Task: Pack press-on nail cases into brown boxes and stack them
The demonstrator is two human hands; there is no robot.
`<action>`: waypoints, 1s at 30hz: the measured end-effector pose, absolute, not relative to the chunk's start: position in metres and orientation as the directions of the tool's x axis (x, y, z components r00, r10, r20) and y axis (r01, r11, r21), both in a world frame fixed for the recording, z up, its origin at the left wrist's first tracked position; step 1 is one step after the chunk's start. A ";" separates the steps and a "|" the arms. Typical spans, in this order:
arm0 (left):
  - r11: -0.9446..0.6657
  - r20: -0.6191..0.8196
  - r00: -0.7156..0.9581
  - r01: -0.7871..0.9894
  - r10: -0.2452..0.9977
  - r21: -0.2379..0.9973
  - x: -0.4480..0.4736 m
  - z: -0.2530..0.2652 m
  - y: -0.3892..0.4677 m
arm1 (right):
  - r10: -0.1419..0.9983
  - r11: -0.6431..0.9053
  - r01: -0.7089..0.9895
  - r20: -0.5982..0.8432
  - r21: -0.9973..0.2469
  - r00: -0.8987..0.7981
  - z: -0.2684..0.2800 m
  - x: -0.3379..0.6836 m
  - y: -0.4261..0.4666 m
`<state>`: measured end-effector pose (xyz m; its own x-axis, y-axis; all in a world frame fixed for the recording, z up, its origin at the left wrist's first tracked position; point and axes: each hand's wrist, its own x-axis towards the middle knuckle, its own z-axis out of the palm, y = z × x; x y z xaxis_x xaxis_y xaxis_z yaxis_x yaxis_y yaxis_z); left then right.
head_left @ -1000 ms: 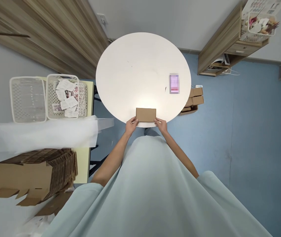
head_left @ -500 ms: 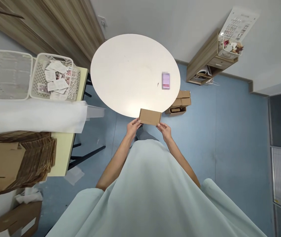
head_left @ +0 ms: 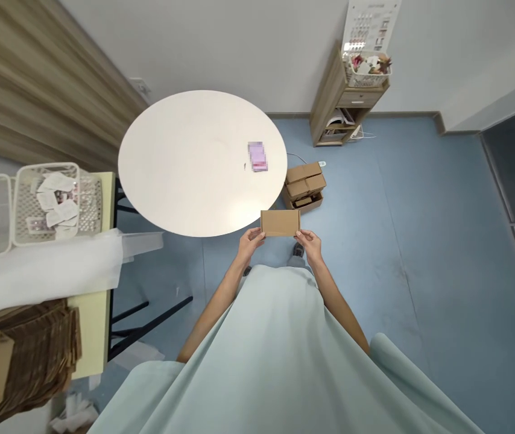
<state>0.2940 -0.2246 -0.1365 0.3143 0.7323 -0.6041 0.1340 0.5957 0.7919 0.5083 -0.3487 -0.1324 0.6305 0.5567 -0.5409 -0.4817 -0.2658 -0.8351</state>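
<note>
Between my two hands is a flat, closed brown cardboard box, held level in front of my body. My left hand grips its left end, thumb along the near corner. At the right end, my right hand pinches the other near corner. The box's far left part overlaps the near right edge of the white oval table in view; whether they touch I cannot tell. On that table lies a purple-pink item, blurred out, with a tiny dark speck beside it.
Several brown boxes are stacked on the floor right of the table. Behind them stands a wooden cabinet with a basket on top. At left, a side table bears flattened cardboard, a white roll and white baskets.
My body and view have turned to the right, and the table now sits further left. The box, still in both hands, has moved rightward toward the table's right side and looks straighter.
</note>
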 end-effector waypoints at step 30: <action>0.443 -0.609 0.217 0.510 0.763 0.737 0.613 -0.202 -0.132 | 0.530 -0.589 -0.265 -0.612 -0.763 0.587 -0.196 0.827 -0.238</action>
